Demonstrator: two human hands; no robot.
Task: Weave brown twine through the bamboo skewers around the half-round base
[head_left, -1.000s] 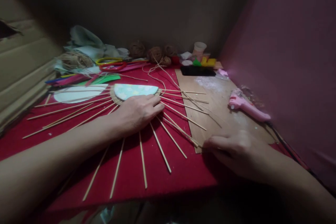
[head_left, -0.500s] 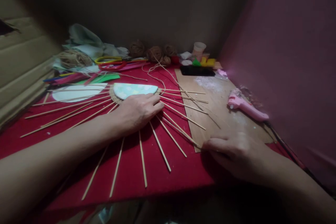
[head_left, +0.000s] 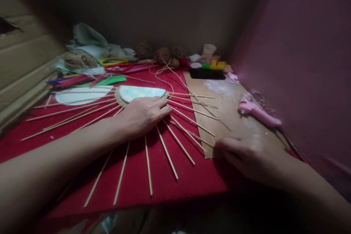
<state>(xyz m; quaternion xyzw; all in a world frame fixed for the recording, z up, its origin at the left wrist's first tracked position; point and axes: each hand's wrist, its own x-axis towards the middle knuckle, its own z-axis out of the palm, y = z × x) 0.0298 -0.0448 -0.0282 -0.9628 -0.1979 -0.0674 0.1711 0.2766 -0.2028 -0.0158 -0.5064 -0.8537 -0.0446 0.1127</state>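
Note:
A half-round piece with a pale blue-green patterned top lies on the red cloth. Woven twine borders its curved side, and thin wooden sticks fan out from it. My left hand rests over the front of this piece, its fingers bent and closed on the twine border at the right; the palm hides part of the weave. To the right, my right hand pinches a strand of twine drawn out from the border between the sticks. Its fingertips are partly shadowed.
A pink glue gun lies on a brown board at the right, with a black phone behind. Twine balls, scissors, a cup and cloth line the back. A white half-round sheet lies left.
My right hand has shifted slightly right and up, and the twine strand now lies higher, apart from the stick it ran along. The left hand stays in place.

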